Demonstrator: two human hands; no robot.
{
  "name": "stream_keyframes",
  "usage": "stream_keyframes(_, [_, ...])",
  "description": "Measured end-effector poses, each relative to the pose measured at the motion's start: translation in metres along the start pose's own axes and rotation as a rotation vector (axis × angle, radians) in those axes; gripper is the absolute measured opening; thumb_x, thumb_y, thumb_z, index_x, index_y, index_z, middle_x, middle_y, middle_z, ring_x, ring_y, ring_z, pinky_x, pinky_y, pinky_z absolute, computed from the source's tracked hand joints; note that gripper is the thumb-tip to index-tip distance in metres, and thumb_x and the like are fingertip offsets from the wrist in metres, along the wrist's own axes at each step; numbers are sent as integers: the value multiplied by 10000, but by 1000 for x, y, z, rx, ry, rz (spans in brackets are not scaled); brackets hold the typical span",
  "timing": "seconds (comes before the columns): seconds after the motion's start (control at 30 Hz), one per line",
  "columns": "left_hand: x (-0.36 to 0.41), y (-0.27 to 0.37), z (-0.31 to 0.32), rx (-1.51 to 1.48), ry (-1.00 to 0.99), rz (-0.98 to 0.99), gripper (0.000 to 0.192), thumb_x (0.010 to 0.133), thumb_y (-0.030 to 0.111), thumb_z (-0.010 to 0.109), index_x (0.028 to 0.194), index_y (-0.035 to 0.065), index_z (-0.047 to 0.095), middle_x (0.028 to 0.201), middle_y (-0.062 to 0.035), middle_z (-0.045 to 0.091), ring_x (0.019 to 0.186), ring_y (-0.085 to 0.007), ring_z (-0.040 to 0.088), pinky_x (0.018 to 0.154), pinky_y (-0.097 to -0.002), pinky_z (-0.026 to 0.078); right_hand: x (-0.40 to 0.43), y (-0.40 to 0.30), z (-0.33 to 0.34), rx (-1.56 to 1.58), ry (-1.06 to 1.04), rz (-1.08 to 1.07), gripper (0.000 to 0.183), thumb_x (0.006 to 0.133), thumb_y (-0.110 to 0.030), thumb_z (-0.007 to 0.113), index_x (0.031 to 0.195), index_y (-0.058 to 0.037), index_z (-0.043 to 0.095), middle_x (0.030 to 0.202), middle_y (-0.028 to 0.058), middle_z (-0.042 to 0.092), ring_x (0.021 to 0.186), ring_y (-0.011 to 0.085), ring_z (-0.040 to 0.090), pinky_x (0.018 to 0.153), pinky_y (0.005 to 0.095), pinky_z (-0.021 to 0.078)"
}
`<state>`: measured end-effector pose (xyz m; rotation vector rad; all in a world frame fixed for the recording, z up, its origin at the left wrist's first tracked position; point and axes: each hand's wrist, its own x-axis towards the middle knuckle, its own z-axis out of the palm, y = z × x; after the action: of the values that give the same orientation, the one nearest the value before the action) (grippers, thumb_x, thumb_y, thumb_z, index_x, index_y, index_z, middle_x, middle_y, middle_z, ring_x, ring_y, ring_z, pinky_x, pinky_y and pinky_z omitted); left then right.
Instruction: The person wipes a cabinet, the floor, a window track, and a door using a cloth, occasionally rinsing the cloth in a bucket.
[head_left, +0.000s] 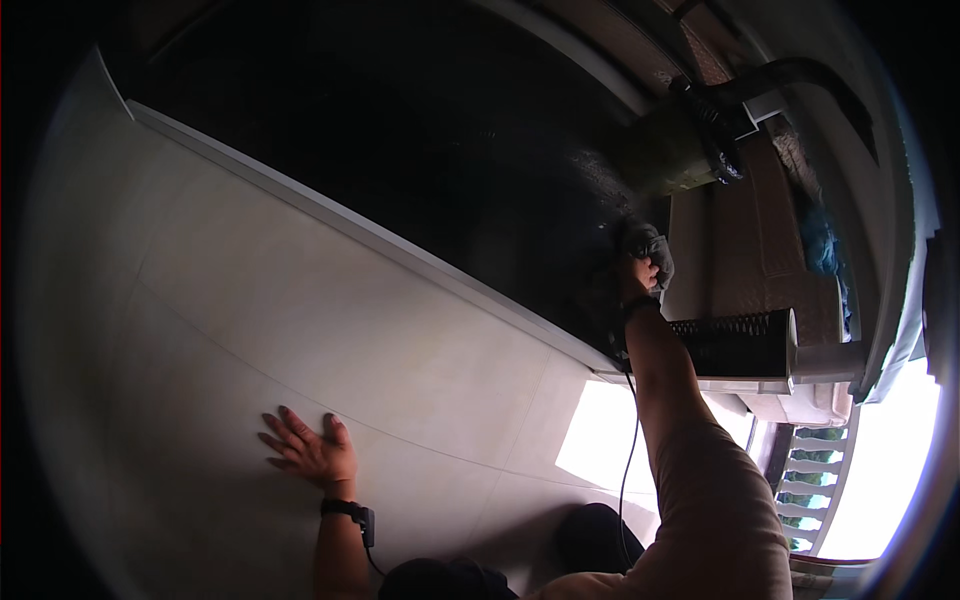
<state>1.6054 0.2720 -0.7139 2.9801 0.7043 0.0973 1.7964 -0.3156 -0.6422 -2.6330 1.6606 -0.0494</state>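
Fingers spread, my left hand (319, 450) rests palm down on the pale tiled floor (360, 360) and holds nothing. My right hand (643, 271) is stretched far forward, past a light edging strip (375, 236), over a very dark area (375, 150). It grips a dark grey cloth (660, 259), which bunches out around the fingers. Just beyond the cloth stands a dull greenish cylinder (664, 154) with a dark hose-like tube (795, 71) at its end. Shadow hides what the cloth touches.
Beside my right forearm lies a black slatted or toothed part (727, 345) in a light frame. Brown cardboard-like pieces (765, 202) and a blue crumpled item (823, 244) are at the right. A white balustrade (814, 469) shows outside. A thin cable (628, 450) runs along my right arm.
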Motion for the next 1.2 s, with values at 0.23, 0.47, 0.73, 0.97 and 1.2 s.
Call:
stream_keyframes(0.23, [0, -34, -7, 61, 6, -15, 799, 827, 527, 463, 1444, 95, 195, 1515, -154, 124, 1367, -431, 134, 1027, -644, 189, -173, -241, 5, 235, -198, -613, 627, 875, -413, 474, 1404, -143, 274, 1475, 92, 218, 1348, 450, 157, 1039, 589, 225])
stream_keyframes(0.47, [-1, -30, 0, 26, -50, -39, 805, 825, 507, 474, 1450, 94, 179, 1524, -143, 95, 1384, -419, 73, 1052, -631, 134, -308, -319, -4, 211, -230, -1345, 494, 867, -203, 450, 1346, -113, 372, 1432, 95, 305, 1347, 399, 214, 1062, 547, 260])
stream_keyframes(0.73, [2, -2, -1, -28, -58, -17, 803, 825, 511, 474, 1448, 97, 184, 1522, -152, 90, 1384, -419, 68, 1056, -622, 139, -80, -153, 25, 170, 187, -966, 540, 847, -235, 463, 1347, -60, 359, 1455, 127, 301, 1332, 397, 265, 1072, 478, 266])
stream_keyframes(0.97, [-2, -42, -7, 37, -22, -44, 839, 797, 564, 472, 1438, 82, 224, 1520, -157, 86, 1387, -415, 41, 1069, -612, 123, -185, -61, 39, 156, 258, -1120, 424, 816, -202, 486, 1150, 59, 510, 1231, 241, 475, 1226, 373, 400, 1062, 501, 243])
stream_keyframes(1.2, [1, -22, -13, 2, -90, -59, 804, 817, 542, 463, 1431, 75, 237, 1512, -159, 132, 1382, -414, 87, 1057, -616, 137, -287, -219, -5, 75, -241, -1571, 529, 798, -219, 564, 1264, -4, 440, 1408, 171, 344, 1322, 437, 237, 1068, 501, 264])
